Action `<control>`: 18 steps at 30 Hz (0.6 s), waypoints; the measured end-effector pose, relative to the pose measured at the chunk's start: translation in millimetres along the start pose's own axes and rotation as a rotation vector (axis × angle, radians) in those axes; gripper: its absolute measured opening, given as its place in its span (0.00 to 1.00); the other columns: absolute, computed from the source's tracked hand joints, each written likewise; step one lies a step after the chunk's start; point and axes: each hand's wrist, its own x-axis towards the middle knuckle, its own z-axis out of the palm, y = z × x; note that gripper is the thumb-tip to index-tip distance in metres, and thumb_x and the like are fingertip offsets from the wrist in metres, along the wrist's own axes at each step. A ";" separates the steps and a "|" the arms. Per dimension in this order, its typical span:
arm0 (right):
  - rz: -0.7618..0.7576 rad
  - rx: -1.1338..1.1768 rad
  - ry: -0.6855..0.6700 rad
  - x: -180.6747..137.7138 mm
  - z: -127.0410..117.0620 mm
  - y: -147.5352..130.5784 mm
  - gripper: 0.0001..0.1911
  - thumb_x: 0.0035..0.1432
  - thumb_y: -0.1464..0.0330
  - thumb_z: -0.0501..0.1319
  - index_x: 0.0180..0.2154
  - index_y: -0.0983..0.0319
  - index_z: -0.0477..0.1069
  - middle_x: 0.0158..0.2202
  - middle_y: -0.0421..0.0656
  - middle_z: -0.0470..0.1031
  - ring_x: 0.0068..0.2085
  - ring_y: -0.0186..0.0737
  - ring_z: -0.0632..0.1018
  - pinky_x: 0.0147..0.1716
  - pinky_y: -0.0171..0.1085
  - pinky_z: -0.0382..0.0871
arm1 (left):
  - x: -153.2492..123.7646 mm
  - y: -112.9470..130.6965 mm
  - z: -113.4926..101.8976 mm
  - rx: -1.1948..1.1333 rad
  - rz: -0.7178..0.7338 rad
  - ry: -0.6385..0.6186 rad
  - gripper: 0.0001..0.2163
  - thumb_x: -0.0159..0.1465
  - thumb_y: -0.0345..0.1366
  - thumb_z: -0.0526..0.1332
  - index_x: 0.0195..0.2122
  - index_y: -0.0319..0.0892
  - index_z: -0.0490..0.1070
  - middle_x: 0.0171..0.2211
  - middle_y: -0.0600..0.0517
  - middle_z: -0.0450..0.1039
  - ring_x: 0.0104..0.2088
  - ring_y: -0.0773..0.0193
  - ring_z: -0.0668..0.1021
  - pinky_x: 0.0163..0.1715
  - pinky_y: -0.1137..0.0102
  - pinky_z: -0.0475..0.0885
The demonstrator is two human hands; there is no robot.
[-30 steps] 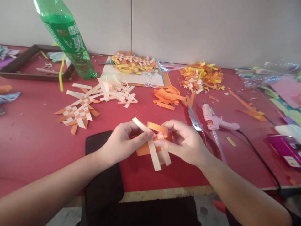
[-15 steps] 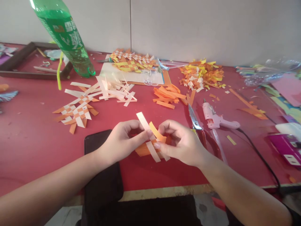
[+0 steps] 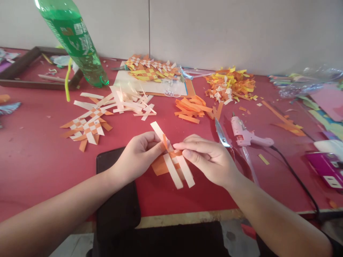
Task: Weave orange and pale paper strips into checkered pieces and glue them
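Observation:
Between my hands is a small weave of white and orange paper strips [image 3: 173, 171], with long white ends slanting down towards me and one white end sticking up. My left hand [image 3: 139, 153] pinches its upper left side between thumb and fingers. A narrow orange strip end stands up beside the left thumb. My right hand [image 3: 210, 160] has its thumb and forefinger close together at the weave's right edge, where an orange strip crosses the white ones. Left of them, finished-looking orange and white woven pieces [image 3: 91, 125] lie near loose white strips [image 3: 134, 101].
Behind my hands lie orange strips [image 3: 191, 109], and scissors [image 3: 222, 134] and a pink glue gun [image 3: 248, 134] with a cord are to the right. A black phone [image 3: 118, 200] lies by my left forearm. A green bottle [image 3: 80, 43] stands near a dark frame [image 3: 34, 85].
The orange strip that curled up by my right fingers now lies down across the white strips. My right fingers have straightened, and the weave has turned slightly, showing more of its white ends.

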 end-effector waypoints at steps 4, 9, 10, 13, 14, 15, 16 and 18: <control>-0.053 -0.037 -0.021 3.1 0.9 -2.3 0.09 0.62 0.70 0.62 0.42 0.55 0.80 0.36 0.41 0.80 0.37 0.36 0.79 0.38 0.38 0.74 | 0.0 -1.3 0.5 -0.007 -0.037 -0.001 0.14 0.57 0.45 0.70 0.33 0.39 0.74 0.29 0.53 0.78 0.30 0.65 0.79 0.32 0.73 0.71; 0.024 -0.038 -0.003 1.1 -0.2 0.5 0.06 0.59 0.68 0.65 0.40 0.56 0.78 0.37 0.41 0.79 0.39 0.37 0.80 0.39 0.38 0.74 | -1.1 -4.2 -1.8 -0.068 0.012 -0.067 0.13 0.63 0.47 0.65 0.33 0.40 0.74 0.31 0.52 0.79 0.33 0.65 0.79 0.38 0.73 0.72; 0.060 -0.037 0.007 0.6 -0.3 1.3 0.06 0.58 0.67 0.66 0.39 0.56 0.78 0.38 0.41 0.79 0.39 0.37 0.79 0.40 0.38 0.73 | -1.8 -4.8 -2.6 -0.074 0.024 -0.068 0.15 0.65 0.48 0.62 0.34 0.40 0.74 0.32 0.51 0.79 0.35 0.64 0.80 0.39 0.71 0.72; 0.150 -0.040 0.051 -0.3 0.3 3.4 0.06 0.57 0.64 0.67 0.37 0.57 0.76 0.36 0.39 0.79 0.38 0.36 0.79 0.42 0.38 0.73 | -3.5 -5.4 -3.9 -0.098 0.090 -0.038 0.20 0.66 0.55 0.57 0.41 0.41 0.72 0.35 0.48 0.79 0.37 0.58 0.81 0.38 0.67 0.74; 0.170 -0.045 0.068 -0.4 0.7 4.0 0.06 0.57 0.63 0.67 0.36 0.57 0.76 0.35 0.39 0.79 0.38 0.36 0.79 0.42 0.38 0.73 | -3.8 -5.2 -3.7 -0.089 0.109 -0.032 0.21 0.63 0.55 0.60 0.44 0.41 0.71 0.36 0.48 0.80 0.37 0.58 0.81 0.37 0.67 0.75; 0.187 -0.052 0.083 -0.4 1.0 4.6 0.07 0.56 0.62 0.67 0.36 0.57 0.76 0.35 0.39 0.79 0.38 0.36 0.79 0.41 0.38 0.73 | -3.7 -4.7 -3.1 -0.061 0.114 -0.028 0.22 0.60 0.54 0.64 0.45 0.42 0.70 0.36 0.48 0.80 0.37 0.57 0.82 0.37 0.67 0.75; 0.199 -0.059 0.095 -0.5 1.3 5.1 0.07 0.56 0.62 0.68 0.36 0.57 0.76 0.35 0.39 0.79 0.37 0.37 0.79 0.41 0.38 0.73 | -3.5 -4.2 -2.1 -0.022 0.105 -0.023 0.22 0.57 0.52 0.68 0.45 0.42 0.69 0.36 0.49 0.80 0.37 0.58 0.82 0.36 0.68 0.75; 0.211 -0.065 0.117 -0.7 1.8 5.7 0.09 0.55 0.61 0.68 0.37 0.57 0.76 0.36 0.40 0.79 0.39 0.38 0.79 0.42 0.38 0.73 | -2.7 -2.9 0.4 0.046 0.069 -0.005 0.21 0.53 0.45 0.73 0.42 0.42 0.68 0.34 0.51 0.80 0.36 0.59 0.83 0.38 0.69 0.76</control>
